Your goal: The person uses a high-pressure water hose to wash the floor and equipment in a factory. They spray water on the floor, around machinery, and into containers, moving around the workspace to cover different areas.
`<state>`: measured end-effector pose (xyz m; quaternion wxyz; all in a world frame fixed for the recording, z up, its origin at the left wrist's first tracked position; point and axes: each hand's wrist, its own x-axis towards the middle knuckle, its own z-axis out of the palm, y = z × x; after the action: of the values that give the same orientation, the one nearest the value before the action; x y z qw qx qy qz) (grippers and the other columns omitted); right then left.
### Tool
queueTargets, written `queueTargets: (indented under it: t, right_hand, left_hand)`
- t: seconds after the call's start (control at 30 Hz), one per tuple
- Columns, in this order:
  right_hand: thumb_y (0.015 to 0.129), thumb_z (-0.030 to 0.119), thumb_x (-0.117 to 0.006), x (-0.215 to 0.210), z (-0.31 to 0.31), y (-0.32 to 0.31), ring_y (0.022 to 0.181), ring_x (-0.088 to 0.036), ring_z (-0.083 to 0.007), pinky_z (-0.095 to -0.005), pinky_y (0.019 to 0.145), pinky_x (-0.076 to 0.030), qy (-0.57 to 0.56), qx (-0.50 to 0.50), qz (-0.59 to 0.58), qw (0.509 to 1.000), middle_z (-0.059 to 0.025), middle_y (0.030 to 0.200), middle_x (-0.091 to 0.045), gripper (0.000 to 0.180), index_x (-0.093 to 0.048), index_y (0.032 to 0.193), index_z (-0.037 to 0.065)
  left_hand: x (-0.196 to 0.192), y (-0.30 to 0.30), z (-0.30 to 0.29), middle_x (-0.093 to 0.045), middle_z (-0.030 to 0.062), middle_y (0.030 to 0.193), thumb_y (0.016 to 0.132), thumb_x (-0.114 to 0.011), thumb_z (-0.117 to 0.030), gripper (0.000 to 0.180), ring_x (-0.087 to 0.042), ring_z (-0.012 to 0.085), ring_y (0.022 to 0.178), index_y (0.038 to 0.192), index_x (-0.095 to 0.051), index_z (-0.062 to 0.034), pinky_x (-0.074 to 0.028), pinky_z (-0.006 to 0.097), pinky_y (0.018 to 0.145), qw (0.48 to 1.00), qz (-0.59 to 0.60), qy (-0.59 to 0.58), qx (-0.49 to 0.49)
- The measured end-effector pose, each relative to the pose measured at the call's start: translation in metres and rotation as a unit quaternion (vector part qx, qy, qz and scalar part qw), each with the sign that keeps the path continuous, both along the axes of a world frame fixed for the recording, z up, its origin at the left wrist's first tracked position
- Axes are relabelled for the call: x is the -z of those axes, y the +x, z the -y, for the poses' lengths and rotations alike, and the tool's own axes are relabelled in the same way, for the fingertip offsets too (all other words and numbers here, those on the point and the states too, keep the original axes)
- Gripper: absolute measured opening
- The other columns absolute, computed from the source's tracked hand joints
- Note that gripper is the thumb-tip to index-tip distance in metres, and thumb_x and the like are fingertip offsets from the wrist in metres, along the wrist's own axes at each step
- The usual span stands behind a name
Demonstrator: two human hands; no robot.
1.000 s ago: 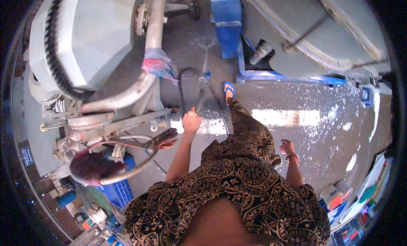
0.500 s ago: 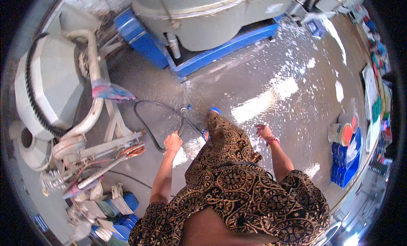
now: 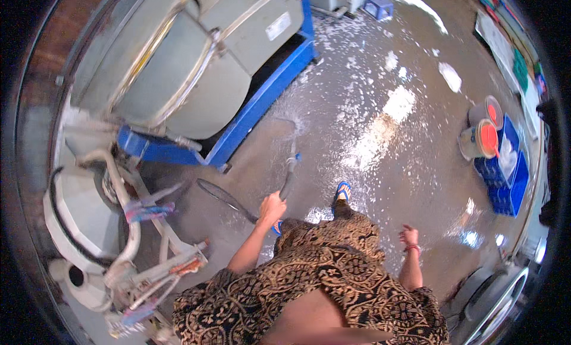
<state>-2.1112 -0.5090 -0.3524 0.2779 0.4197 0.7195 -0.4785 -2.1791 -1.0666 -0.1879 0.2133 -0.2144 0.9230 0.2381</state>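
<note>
My left hand [image 3: 272,208] is closed around a dark grey hose [image 3: 288,183], near its end. A small blue piece sits at the hose's tip, and water sprays from it onto the wet, foamy floor [image 3: 333,137]. Behind the hand, the hose loops back across the floor to the left. My right hand [image 3: 408,235], with a red bracelet at the wrist, hangs out to the right, touching nothing. Its fingers look loosely bent and apart, with nothing seen in them.
A large grey machine [image 3: 208,101] on a blue base [image 3: 262,104] stands ahead to the left. Nearer, at left, is a white drum-shaped mixer [image 3: 83,220] with a pipe frame. Blue crates [image 3: 505,193] and buckets [image 3: 473,144] stand at right. Suds and puddles cover the floor.
My view has turned to the right and I have stepped forward. The hose in my left hand now sprays farther along the machine's blue base. My right hand still hangs free.
</note>
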Motion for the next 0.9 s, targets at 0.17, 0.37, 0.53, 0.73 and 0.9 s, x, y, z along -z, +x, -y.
queueTargets:
  t: [0.17, 0.37, 0.53, 0.73, 0.9]
  right_hand:
    - [0.077, 0.005, -0.046, -0.021, -0.114, 0.036, 0.04, -0.046, -0.0164, -0.0288, 0.034, -0.038, 0.004, 0.406, -0.084, 0.91, -0.0123, 0.066, -0.055, 0.04, -0.052, 0.116, 0.006]
    - [0.08, -0.001, -0.046, 0.004, -0.109, -0.01, 0.044, -0.049, -0.0165, -0.029, 0.036, -0.041, -0.106, 0.452, -0.129, 0.876, -0.0112, 0.066, -0.056, 0.033, -0.052, 0.112, 0.005]
    - [0.084, 0.002, -0.046, 0.018, -0.095, -0.149, 0.046, -0.05, -0.0158, -0.0278, 0.038, -0.042, -0.119, 0.341, -0.12, 0.925, -0.0093, 0.066, -0.056, 0.029, -0.053, 0.112, 0.004]
    - [0.086, 0.011, -0.052, 0.004, -0.148, -0.309, 0.046, -0.052, -0.0148, -0.0264, 0.041, -0.044, -0.074, 0.193, -0.174, 0.963, -0.0082, 0.064, -0.058, 0.024, -0.058, 0.108, 0.004]
    - [0.085, 0.013, -0.053, 0.004, -0.185, -0.334, 0.044, -0.053, -0.0165, -0.0277, 0.04, -0.044, -0.09, 0.263, -0.178, 0.944, -0.0102, 0.063, -0.059, 0.026, -0.057, 0.108, 0.001]
  left_hand:
    - [0.016, -0.103, -0.086, -0.063, 0.0195, 0.087, 0.076, -0.059, -0.023, 0.025, -0.059, 0.0395, 0.088, 0.096, -0.06, -0.0079, -0.046, 0.049, 0.073, 0.998, -0.011, 0.06, -0.011]
    - [0.054, -0.206, -0.161, -0.059, 0.0102, 0.061, 0.077, -0.057, -0.013, 0.011, -0.056, 0.019, 0.047, 0.083, -0.059, -0.0031, -0.043, 0.034, 0.041, 0.979, -0.059, 0.184, -0.066]
    - [0.064, -0.309, -0.225, -0.049, -0.0006, 0.055, 0.073, -0.058, -0.002, 0.005, -0.041, 0.008, 0.039, 0.077, -0.056, -0.0044, -0.033, 0.026, 0.033, 0.886, -0.094, 0.375, -0.257]
    - [0.052, -0.436, -0.284, -0.047, 0.0004, 0.055, 0.071, -0.06, -0.002, 0.011, -0.042, 0.0085, 0.04, 0.081, -0.055, -0.0047, -0.035, 0.025, 0.034, 0.773, -0.134, 0.511, -0.35]
    - [0.028, -0.534, -0.276, -0.043, -0.0035, 0.055, 0.073, -0.059, -0.002, 0.019, -0.038, 0.0061, 0.041, 0.09, -0.053, -0.0053, -0.034, 0.023, 0.038, 0.748, -0.101, 0.561, -0.339]
